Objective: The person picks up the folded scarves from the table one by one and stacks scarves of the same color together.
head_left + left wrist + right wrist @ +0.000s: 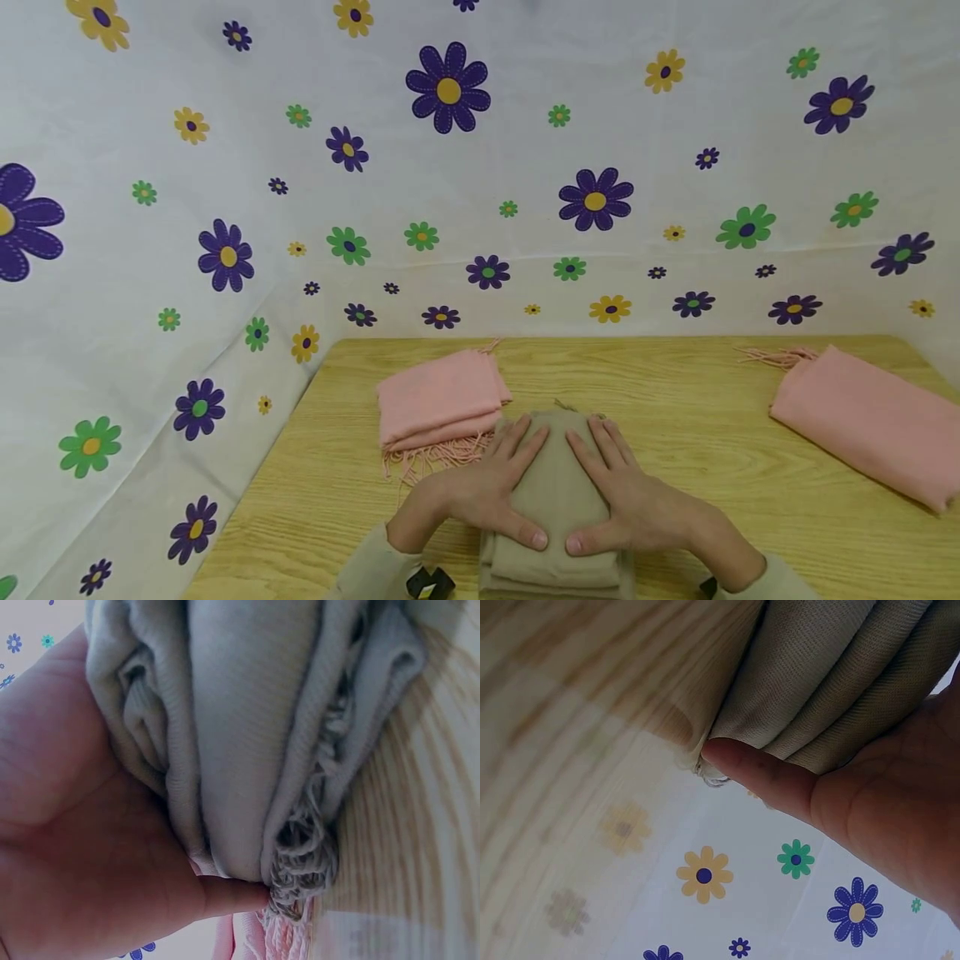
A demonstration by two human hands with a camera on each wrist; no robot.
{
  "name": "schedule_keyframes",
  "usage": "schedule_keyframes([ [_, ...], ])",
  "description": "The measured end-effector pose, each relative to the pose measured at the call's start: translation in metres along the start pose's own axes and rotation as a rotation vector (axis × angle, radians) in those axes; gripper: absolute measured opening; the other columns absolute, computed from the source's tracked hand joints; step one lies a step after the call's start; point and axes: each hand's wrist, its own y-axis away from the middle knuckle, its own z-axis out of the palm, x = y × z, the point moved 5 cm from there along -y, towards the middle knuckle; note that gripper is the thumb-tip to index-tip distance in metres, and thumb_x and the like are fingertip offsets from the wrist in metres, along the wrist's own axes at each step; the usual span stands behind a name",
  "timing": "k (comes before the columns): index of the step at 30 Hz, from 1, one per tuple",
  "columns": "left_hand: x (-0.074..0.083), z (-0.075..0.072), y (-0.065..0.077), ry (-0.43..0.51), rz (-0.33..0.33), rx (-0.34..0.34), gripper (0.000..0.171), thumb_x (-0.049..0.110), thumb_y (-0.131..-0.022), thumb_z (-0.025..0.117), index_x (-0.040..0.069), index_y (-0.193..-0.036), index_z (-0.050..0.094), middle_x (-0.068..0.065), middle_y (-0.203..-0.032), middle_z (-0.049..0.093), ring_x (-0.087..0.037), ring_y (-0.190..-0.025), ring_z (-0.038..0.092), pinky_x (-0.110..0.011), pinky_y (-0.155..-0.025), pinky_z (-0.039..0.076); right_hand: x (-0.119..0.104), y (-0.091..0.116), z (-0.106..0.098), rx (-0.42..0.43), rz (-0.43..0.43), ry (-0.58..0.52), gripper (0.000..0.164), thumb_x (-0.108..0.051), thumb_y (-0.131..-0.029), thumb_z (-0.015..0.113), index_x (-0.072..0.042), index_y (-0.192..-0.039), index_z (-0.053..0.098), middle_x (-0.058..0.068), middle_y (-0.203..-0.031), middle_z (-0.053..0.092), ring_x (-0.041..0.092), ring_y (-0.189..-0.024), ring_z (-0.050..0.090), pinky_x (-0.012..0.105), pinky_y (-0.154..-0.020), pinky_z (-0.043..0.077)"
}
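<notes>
A beige scarf (557,492), folded into a thick, layered bundle, lies on the wooden table in front of me. My left hand (489,493) rests on its left side with fingers spread and straight. On the right side my right hand (639,502) lies the same way, the two thumbs pointing towards each other near the front of the bundle. In the left wrist view, stacked folds and knotted fringe of the scarf (244,735) show beside the hand. The right wrist view shows its rounded folded layers (802,667), with one finger reaching down along them to the table.
Behind and left of the bundle lies a folded pink scarf (442,396) with loose fringe. Another folded pink scarf (873,425) lies at the table's right side. The wooden table (697,400) meets a white cloth wall (510,150) printed with flowers.
</notes>
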Motion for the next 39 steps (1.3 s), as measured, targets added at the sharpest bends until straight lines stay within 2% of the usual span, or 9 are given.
schedule_keyframes([
  [15,0.000,0.000,0.001,-0.009,0.005,0.004,0.118,0.055,-0.083,0.074,0.021,-0.160,-0.008,-0.016,-0.164,-0.016,-0.045,-0.148,-0.013,-0.062,-0.115,0.016,-0.003,0.001,0.000,0.007,-0.003,0.005,0.115,-0.062,-0.082,0.071,-0.008,-0.160,0.006,0.024,-0.162,-0.013,0.043,-0.148,-0.017,0.067,-0.106,0.029],
  [23,-0.002,-0.001,0.002,0.010,-0.009,0.005,0.116,0.057,-0.083,0.072,0.022,-0.160,-0.006,-0.012,-0.165,-0.015,-0.040,-0.149,-0.012,-0.060,-0.116,0.016,-0.002,0.001,-0.002,0.004,0.021,-0.001,0.114,-0.063,-0.082,0.070,-0.011,-0.160,0.007,0.022,-0.163,-0.011,0.041,-0.148,-0.015,0.068,-0.107,0.028],
  [31,-0.001,-0.009,0.005,-0.030,-0.006,0.031,0.110,0.060,-0.084,0.069,0.021,-0.161,0.001,-0.013,-0.166,-0.007,-0.043,-0.150,-0.004,-0.058,-0.117,0.017,-0.005,0.002,-0.009,0.038,0.011,0.050,0.106,-0.064,-0.084,0.067,-0.012,-0.160,0.015,0.023,-0.164,0.000,0.044,-0.149,-0.004,0.073,-0.106,0.022],
  [35,-0.001,-0.014,0.009,-0.026,0.017,0.035,0.102,0.058,-0.088,0.066,0.020,-0.161,0.006,-0.014,-0.166,-0.004,-0.039,-0.151,-0.001,-0.056,-0.117,0.018,-0.008,0.002,-0.016,0.064,-0.002,0.095,0.099,-0.064,-0.086,0.064,-0.012,-0.159,0.022,0.025,-0.163,0.008,0.047,-0.148,0.004,0.072,-0.106,0.021],
  [39,-0.005,-0.016,0.018,-0.012,0.010,0.037,0.096,0.057,-0.090,0.064,0.020,-0.161,0.010,-0.015,-0.166,-0.002,-0.033,-0.152,0.003,-0.052,-0.117,0.022,-0.012,-0.001,-0.021,0.066,-0.021,0.121,0.092,-0.062,-0.089,0.062,-0.010,-0.157,0.027,0.028,-0.160,0.015,0.049,-0.147,0.010,0.072,-0.107,0.021],
])
